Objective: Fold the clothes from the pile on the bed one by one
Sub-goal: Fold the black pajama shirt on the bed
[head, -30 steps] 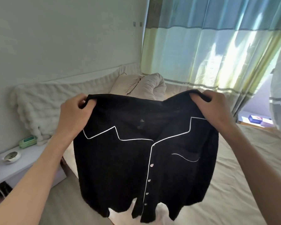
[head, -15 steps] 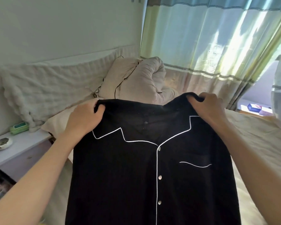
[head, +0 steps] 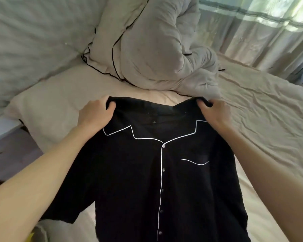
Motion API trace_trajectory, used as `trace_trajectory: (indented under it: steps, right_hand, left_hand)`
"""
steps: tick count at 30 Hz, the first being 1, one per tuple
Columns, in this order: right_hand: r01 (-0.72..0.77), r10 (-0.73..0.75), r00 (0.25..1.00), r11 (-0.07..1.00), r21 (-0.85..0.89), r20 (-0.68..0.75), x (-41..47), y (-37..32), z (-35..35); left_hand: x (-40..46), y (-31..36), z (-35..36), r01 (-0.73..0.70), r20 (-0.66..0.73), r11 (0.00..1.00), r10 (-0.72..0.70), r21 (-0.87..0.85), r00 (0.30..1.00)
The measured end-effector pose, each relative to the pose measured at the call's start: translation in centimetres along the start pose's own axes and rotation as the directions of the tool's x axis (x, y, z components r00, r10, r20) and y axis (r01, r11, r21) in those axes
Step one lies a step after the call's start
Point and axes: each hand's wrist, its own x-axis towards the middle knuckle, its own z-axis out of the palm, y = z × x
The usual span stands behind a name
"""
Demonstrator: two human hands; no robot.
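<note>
1. The left hand (head: 94, 114) and right hand (head: 215, 114) each pinch a shoulder of the black button-front shirt with white piping (head: 161, 172).
2. Its long axis runs from both grips toward the person, apparently spread on the beige bed sheet (head: 262, 109); both hands are equally near.

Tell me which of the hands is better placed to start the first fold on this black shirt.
Probably the left hand. Both hands grip the black shirt at the shoulders, but its left sleeve lies spread out in view on the bed, while the right hand side's sleeve is hidden by the forearm.
</note>
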Motion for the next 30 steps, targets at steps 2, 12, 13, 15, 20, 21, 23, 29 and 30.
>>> trace_trajectory:
  steps: [2,12,13,15,20,21,23,29,30]
  right_hand:
    - [-0.020,0.020,0.999,1.000,0.004,0.026,2.7,2.5,4.4]
    - [-0.104,0.097,0.987,0.993,0.051,0.128,11.9,12.8,19.8]
    - [-0.129,0.117,0.985,0.988,0.087,0.130,12.6,13.5,20.8]
    - [-0.170,0.148,0.979,0.972,0.164,0.138,13.6,14.7,22.4]
    - [-0.261,0.212,0.943,0.949,0.176,0.258,15.6,17.4,25.8]
    - [-0.272,0.224,0.935,0.951,0.149,0.275,15.9,17.9,26.4]
    - [-0.285,0.242,0.926,0.951,0.119,0.289,16.2,18.4,27.3]
    - [-0.241,0.209,0.932,0.967,0.078,0.296,17.7,18.5,29.2]
    - [-0.223,0.197,0.930,0.974,0.049,0.311,17.8,18.4,29.4]
  left_hand:
    - [2.6,-1.2,4.6,0.026,0.033,0.999,-0.027,0.034,0.999]
    - [11.0,-5.8,22.2,0.099,0.104,0.994,-0.105,0.055,0.989]
    - [11.6,-6.1,23.4,0.107,0.102,0.993,-0.112,0.053,0.988]
    - [12.6,-6.6,25.5,0.128,0.104,0.990,-0.134,0.061,0.986]
    - [15.3,-8.1,29.6,0.230,0.153,0.973,-0.228,0.005,0.962]
    - [15.7,-8.3,30.2,0.245,0.161,0.969,-0.238,-0.022,0.958]
    - [16.4,-8.4,31.4,0.280,0.162,0.956,-0.265,-0.081,0.951]
    - [17.7,-7.3,34.1,0.352,0.206,0.918,-0.314,-0.184,0.927]
    - [18.0,-7.3,34.5,0.380,0.224,0.905,-0.337,-0.191,0.915]
